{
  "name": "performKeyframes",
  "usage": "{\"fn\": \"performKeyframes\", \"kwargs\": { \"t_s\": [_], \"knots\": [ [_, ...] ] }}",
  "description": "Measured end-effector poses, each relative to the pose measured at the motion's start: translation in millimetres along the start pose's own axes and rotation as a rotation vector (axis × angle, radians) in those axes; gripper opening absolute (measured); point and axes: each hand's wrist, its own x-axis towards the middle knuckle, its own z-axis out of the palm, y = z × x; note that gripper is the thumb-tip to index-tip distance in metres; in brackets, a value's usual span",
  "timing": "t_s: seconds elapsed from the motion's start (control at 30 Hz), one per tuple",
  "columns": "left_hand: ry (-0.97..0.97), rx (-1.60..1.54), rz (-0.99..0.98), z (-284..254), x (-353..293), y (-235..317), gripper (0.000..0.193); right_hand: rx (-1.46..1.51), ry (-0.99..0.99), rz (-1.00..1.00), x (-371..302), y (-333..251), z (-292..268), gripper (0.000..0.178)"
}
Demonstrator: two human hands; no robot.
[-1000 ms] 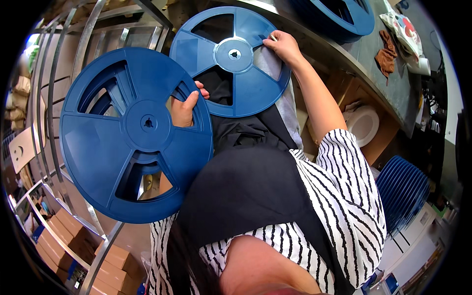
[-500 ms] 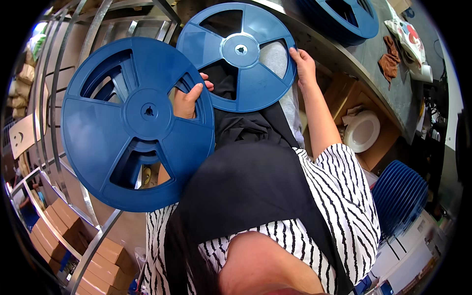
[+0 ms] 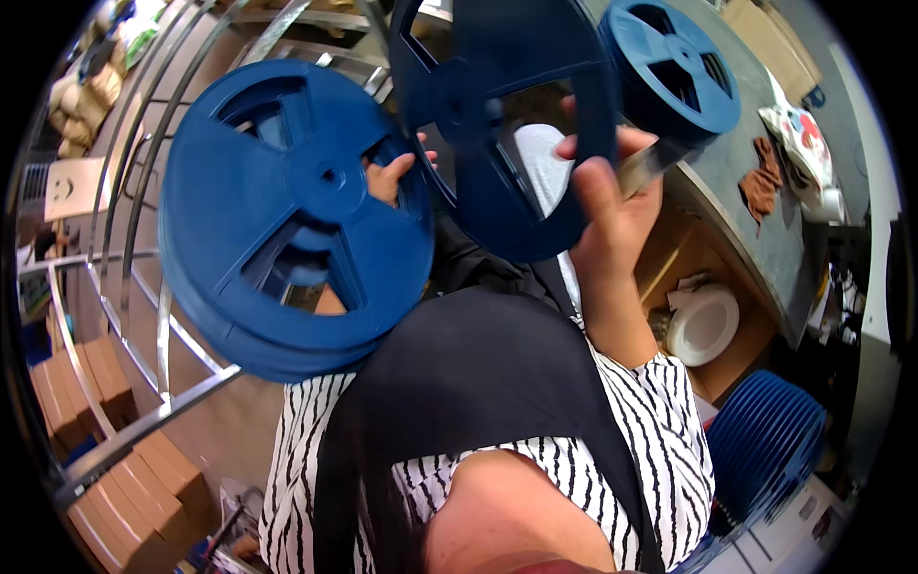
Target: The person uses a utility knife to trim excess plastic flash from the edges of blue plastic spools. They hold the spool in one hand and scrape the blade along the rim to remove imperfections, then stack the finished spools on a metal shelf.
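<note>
Reel (image 3: 469, 105), one, blue and tilted, hangs ahead of the chest with its rim pinched between the thumb and fingers of the right hand (image 3: 617, 210); it looks light, stiff and rather slick, best held by the rim or a window edge. Beside it, the left hand (image 3: 387, 180) has its thumb and fingers closed over the rim of a held stack (image 3: 330, 182), likely heavier, of at least two reels, though overlap hides the exact count. One reel pile (image 3: 687, 57) sits on the bench (image 3: 755, 234).
</note>
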Motion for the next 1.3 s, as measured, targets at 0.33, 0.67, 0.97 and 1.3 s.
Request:
{"fn": "performKeyframes", "kwargs": {
  "t_s": [0.33,0.67,0.97,1.3],
  "knots": [
    [-0.12,0.291,0.111,-13.2,-3.1,-28.6,0.036,-0.429,-0.611,0.197,-23.8,36.7,35.5,0.032],
    [-0.122,0.335,0.072,-17.4,1.0,-33.5,0.034,-0.835,-0.796,-0.286,-25.1,33.7,57.2,0.017],
    [-0.128,0.366,0.052,-19.7,7.9,-27.9,0.034,-0.957,-0.905,-0.363,-18.6,29.3,65.7,0.02],
    [-0.135,0.394,0.034,-18.7,15.0,-27.5,0.033,-0.553,-0.789,-0.029,-11.0,46.5,46.4,0.028]
  ]
}}
